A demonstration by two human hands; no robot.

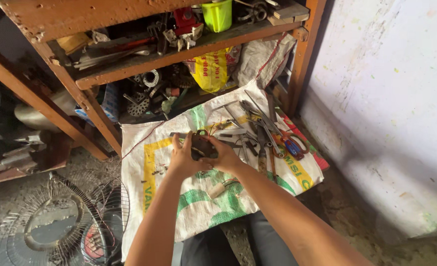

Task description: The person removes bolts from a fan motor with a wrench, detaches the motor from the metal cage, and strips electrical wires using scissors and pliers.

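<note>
My left hand (181, 160) and my right hand (224, 156) both grip a small dark motor part (201, 147) with thin coloured wires, held just above a white woven sack (154, 162) spread on the floor. My left fingers curl over its left side and my right fingers clasp its right side. Most of the part is hidden behind my fingers. A small pale cylinder (217, 190) lies on the sack just below my right wrist.
Several pliers, wrenches and screwdrivers (262, 130) lie on the sack's right half. A rusty orange shelf frame (85, 101) holds metal parts, a yellow bag (211, 69) and a green cup (217, 15). Wire fan guards (65, 221) lie bottom left. A white wall (386, 98) stands right.
</note>
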